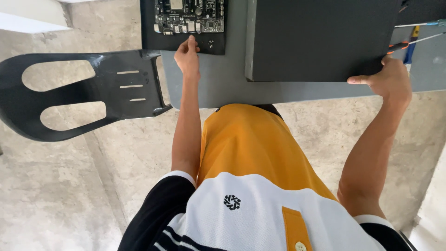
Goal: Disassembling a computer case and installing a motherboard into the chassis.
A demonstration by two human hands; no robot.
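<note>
My left hand rests on the near edge of a black tray that carries a green-black circuit board; its fingers are curled, touching the tray beside small screw holes. My right hand grips the near right corner of a large flat black box lying on the grey table. Both arms reach forward over my yellow and white shirt.
A black plastic chair with cut-out openings stands at the left against the table edge. Screwdrivers with coloured handles lie at the table's far right. Bare concrete floor lies below, with a white wall edge at top left.
</note>
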